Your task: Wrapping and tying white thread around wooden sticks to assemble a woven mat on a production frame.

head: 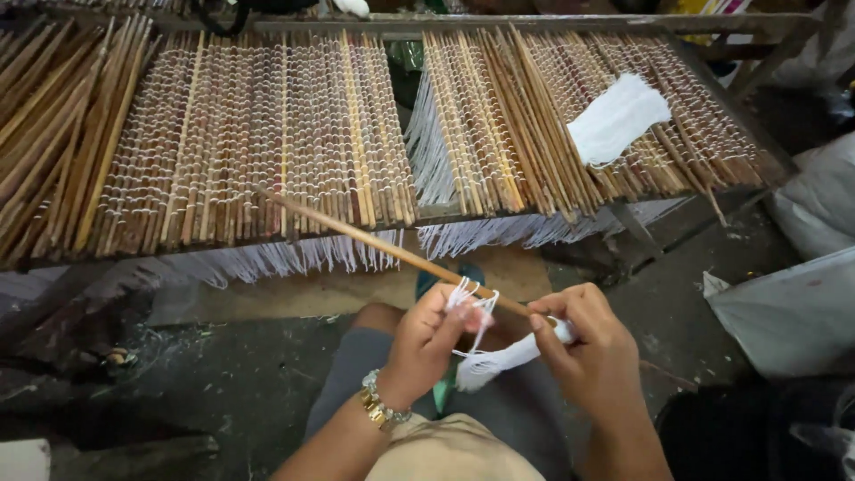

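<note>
My left hand (pixel 426 343) pinches white thread loops (pixel 470 301) wound onto a long thin wooden stick (pixel 356 233). The stick slants from the rack down to my hands. My right hand (pixel 595 349) grips the stick's near end together with a small bundle of white threads (pixel 499 361) that hangs between both hands. A beaded bracelet sits on my left wrist (pixel 383 408). My knees show below, over a dark floor.
A wide rack (pixel 445 214) ahead carries several rows of wooden sticks (pixel 267 134) strung with white thread, with fringes hanging beneath. A white thread bundle (pixel 616 118) lies on the right rack section. White sacks (pixel 793 312) stand at the right.
</note>
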